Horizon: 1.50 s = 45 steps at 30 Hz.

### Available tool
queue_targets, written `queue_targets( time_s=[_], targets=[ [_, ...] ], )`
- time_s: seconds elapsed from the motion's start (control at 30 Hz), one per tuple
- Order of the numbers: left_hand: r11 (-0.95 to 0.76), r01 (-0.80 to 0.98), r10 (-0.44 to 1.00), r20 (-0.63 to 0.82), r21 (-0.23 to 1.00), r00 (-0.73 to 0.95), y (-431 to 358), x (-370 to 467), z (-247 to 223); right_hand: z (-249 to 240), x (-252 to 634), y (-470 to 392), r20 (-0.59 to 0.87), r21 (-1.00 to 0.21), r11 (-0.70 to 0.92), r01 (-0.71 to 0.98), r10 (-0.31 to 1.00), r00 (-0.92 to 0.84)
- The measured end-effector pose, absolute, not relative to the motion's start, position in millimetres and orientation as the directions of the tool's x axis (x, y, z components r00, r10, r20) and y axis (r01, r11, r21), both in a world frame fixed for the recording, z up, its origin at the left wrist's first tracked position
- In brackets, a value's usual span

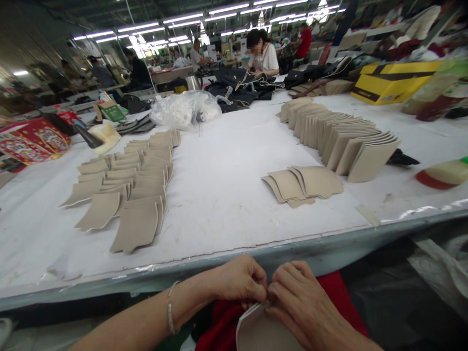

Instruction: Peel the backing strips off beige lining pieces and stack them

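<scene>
Beige cut piece [256, 331] pinched at its top edge by left hand [239, 282] and right hand [303, 302].

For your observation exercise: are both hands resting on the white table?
No, the left hand and right hand pinch a beige piece below the table edge.

Factory floor, long worktable [226, 161], stacked cut pieces [343, 139], seated workers [261, 51]
</scene>
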<state>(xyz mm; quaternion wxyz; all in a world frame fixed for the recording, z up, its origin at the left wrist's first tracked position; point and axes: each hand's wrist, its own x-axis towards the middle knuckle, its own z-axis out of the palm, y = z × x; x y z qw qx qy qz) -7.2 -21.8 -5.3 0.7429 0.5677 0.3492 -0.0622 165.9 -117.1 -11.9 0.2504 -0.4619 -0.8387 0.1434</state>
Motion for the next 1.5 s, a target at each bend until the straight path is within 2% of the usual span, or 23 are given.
queue_targets(
  time_s=[0.27, 0.4, 0.5, 0.6, 0.67, 0.73, 0.83, 0.93, 1.13, 1.27, 1.5],
  targets=[
    [0.315, 0.478, 0.296, -0.563, 0.820, 0.771, -17.2, -10.0, 4.0, 4.8, 172.6, -104.1, 0.163, -0.573, 0.480, 0.664, 0.861, -0.482],
    [0.060, 0.536, 0.391, -0.514, 0.842, 0.764, -15.8, -6.1, 11.3, -0.6, 171.5, -104.6, 0.153, -0.537, 0.503, 0.677, 0.848, -0.508],
    [-0.180, 0.630, 0.523, -0.469, 0.755, 0.711, -11.7, -1.2, 17.2, -2.0, 168.9, -115.4, 0.258, -0.431, 0.565, 0.703, 0.824, -0.504],
    [-0.269, 0.657, 0.604, -0.409, 0.704, 0.685, -7.3, 3.0, 19.5, 5.1, 168.3, -126.4, 0.285, -0.384, 0.622, 0.683, 0.783, -0.553],
    [-0.285, 0.624, 0.558, -0.404, 0.727, 0.725, -6.3, 4.7, 16.5, 9.1, 169.1, -128.8, 0.317, -0.421, 0.641, 0.642, 0.767, -0.558],
    [-0.271, 0.540, 0.421, -0.406, 0.797, 0.811, -6.7, 5.0, 9.7, 8.5, 170.2, -127.6, 0.375, -0.500, 0.621, 0.603, 0.784, -0.495],
    [-0.169, 0.433, 0.276, -0.379, 0.886, 0.883, -8.0, 0.4, -0.6, -0.5, 173.0, -125.6, 0.314, -0.613, 0.514, 0.599, 0.855, -0.413],
    [-0.094, 0.410, 0.352, -0.355, 0.907, 0.866, -10.3, -11.6, -0.3, -14.1, 177.1, -129.6, 0.190, -0.660, 0.401, 0.635, 0.907, -0.375],
    [-0.203, 0.521, 0.452, -0.393, 0.829, 0.801, -30.8, -32.2, 11.8, -31.2, 182.1, -138.2, 0.059, -0.724, 0.299, 0.621, 0.925, -0.375],
    [-0.169, 0.526, 0.537, -0.369, 0.834, 0.758, -46.9, -30.4, 1.4, -29.0, 179.7, -134.8, -0.091, -0.763, 0.186, 0.619, 0.917, -0.387],
    [-0.184, 0.494, 0.530, -0.337, 0.850, 0.778, -50.2, -27.7, -5.1, -27.4, 178.6, -134.5, -0.145, -0.794, 0.114, 0.597, 0.919, -0.368]
  ],
)
